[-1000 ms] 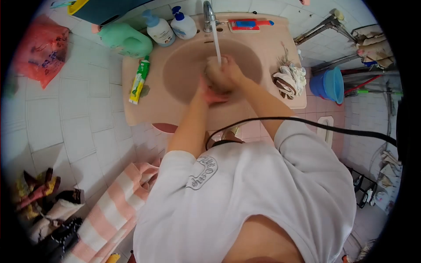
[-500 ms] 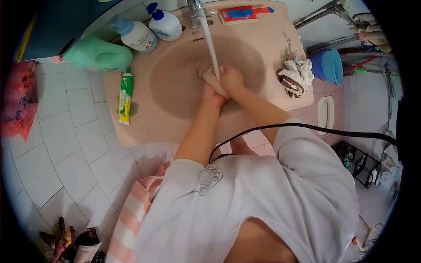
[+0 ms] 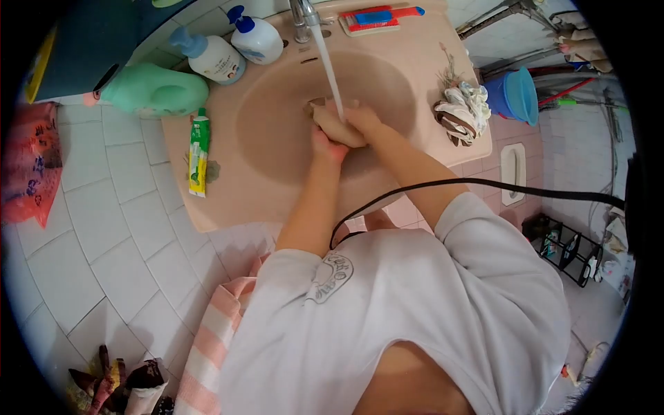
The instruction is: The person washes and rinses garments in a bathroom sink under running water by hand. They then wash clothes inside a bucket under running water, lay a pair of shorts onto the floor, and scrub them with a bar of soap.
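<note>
Under the tap point(image 3: 302, 21) a stream of water falls onto a beige, sock-like cloth point(image 3: 337, 130) above the basin point(image 3: 266, 149). My left hand point(image 3: 328, 145) is closed around the cloth's near side, its fingers partly hidden beneath it. On the cloth's right side lies my right hand point(image 3: 362, 117), its fingers curled against the fabric beside the stream. A darker end of the cloth sticks out at the upper left.
A toothpaste tube point(image 3: 198, 155), a green jug point(image 3: 155, 90) and two pump bottles point(image 3: 216, 59) point(image 3: 256, 38) line the sink's left and back. Behind the basin rests a red-and-blue brush point(image 3: 380, 19). Crumpled cloths point(image 3: 462, 114) lie at right, near blue buckets point(image 3: 513, 97). A black cable point(image 3: 484, 182) crosses my right arm.
The cloth now looks more stretched out and smoother between my hands, with more of it showing. My hands have shifted slightly; water keeps running.
</note>
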### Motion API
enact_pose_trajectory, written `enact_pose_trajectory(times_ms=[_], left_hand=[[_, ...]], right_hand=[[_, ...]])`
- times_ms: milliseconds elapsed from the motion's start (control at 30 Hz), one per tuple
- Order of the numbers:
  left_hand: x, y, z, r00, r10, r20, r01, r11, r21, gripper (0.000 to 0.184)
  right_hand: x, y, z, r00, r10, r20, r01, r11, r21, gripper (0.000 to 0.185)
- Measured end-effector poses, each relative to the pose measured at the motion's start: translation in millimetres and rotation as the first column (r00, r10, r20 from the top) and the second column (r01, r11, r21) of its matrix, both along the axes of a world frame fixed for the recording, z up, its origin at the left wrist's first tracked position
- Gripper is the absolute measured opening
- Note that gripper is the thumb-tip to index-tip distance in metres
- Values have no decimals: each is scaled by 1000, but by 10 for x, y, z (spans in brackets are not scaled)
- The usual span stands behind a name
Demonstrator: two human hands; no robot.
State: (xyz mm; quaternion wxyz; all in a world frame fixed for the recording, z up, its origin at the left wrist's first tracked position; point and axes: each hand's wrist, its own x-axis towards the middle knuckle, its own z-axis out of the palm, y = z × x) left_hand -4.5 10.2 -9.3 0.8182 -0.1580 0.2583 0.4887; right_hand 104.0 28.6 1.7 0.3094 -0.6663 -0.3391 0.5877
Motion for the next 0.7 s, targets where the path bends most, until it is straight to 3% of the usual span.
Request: enact_pose_trajectory(times_ms=[33,67,100,133,167,200,233,300,333,367,400,433,467,500,533,567,600,633,700], left_hand=[[-42,-5,-22,997,-63,-42,64,997,39,47],[-101,-54,-36,997,-62,-45,64,997,39,47],[-166,-121,-57,965,-198,172,151,956,252,48],[-208,-151,-63,865,-364,345,178,866,466,49],[-219,-122,14,866,-366,342,180,865,468,49],[-223,-89,148,918,-288,275,179,916,360,53],[-232,-99,195,957,-214,195,164,956,244,57],[-220,-58,1,946,-199,254,132,957,259,56],[-203,-38,-21,932,-183,314,94,956,278,56],[-160,-54,-41,931,-186,315,97,956,278,56],[-86,-71,14,943,-155,-293,264,886,382,49],[-48,-86,49,619,0,-786,458,812,361,43],[-70,-32,-173,618,-2,-786,461,811,360,43],[-114,56,-594,912,-116,-394,341,748,570,35],[-134,95,-592,963,-258,85,129,710,692,28],[-104,50,-583,962,-261,83,134,710,691,28],[-23,6,-78,971,-233,52,192,894,405,28],[18,8,221,976,-217,10,216,974,73,29],[2,-65,-94,986,-149,-80,155,986,66,28]], right_hand=[[-1,-26,0,1000,4,-1,-4,1000,-2,50],[-12,-47,16,921,76,382,-164,965,204,51],[-18,-53,18,702,39,711,-377,867,325,51],[-56,-71,188,705,35,709,-375,867,329,51],[-131,-124,519,769,183,612,-388,896,218,50],[-204,-217,708,815,318,485,-415,904,103,49],[-262,-352,682,816,321,481,-414,905,98,49],[-350,-585,596,838,221,499,-485,721,496,38],[-397,-657,643,838,221,499,-484,722,494,38],[-444,-704,701,763,260,592,-590,654,473,38],[-470,-713,722,677,286,679,-686,579,440,38],[-472,-676,659,679,282,677,-682,584,441,38],[-454,-589,549,689,254,679,-626,680,382,37],[-423,-490,465,696,227,682,-561,764,317,36],[-369,-356,439,698,227,679,-558,767,317,36],[-297,-203,421,742,191,642,-419,880,222,36],[-267,-136,416,780,143,609,-265,957,115,37],[-288,-153,416,784,134,607,-257,959,120,37],[-325,-319,445,778,69,624,-314,904,291,33]])
